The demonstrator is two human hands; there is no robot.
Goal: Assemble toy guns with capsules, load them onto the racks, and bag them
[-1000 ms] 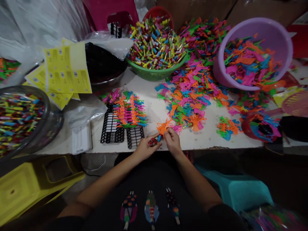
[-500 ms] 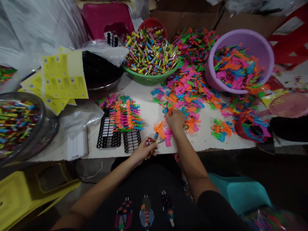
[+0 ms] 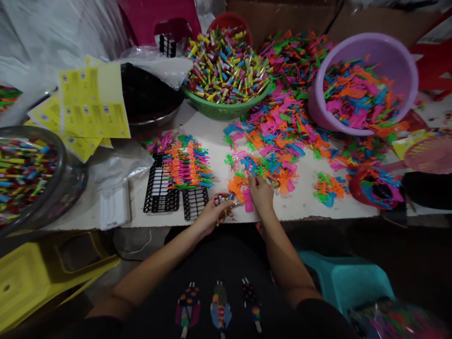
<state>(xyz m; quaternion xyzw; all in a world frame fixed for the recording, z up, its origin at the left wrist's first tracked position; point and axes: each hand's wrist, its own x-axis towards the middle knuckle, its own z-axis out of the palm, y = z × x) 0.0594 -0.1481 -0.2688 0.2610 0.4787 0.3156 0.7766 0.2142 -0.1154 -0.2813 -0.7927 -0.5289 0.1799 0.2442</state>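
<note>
My left hand (image 3: 213, 212) is closed round several small coloured tubes (image 3: 222, 199) with clear ends, at the table's front edge. Close to its right, my right hand (image 3: 260, 194) has its fingers curled together over the near side of the pile; what they pinch, if anything, is hidden. Between the hands lie orange plastic toy-gun pieces (image 3: 238, 186) and a pink piece (image 3: 249, 202). Left of my hands, a stacked row of bright plastic pieces (image 3: 187, 165) rests on black racks (image 3: 160, 188) with white strips.
A green basket (image 3: 229, 110) heaped with small tubes stands at the back. To its right, loose plastic pieces (image 3: 282, 113) spread towards a purple tub (image 3: 319, 108). Yellow label sheets (image 3: 93, 101), a dark clear-walled basin (image 3: 67, 179) and a white box (image 3: 113, 207) are on the left.
My right hand has drawn back slightly towards me from the pile. My left hand stays near the edge with its tubes. The whole view has shifted a little.
</note>
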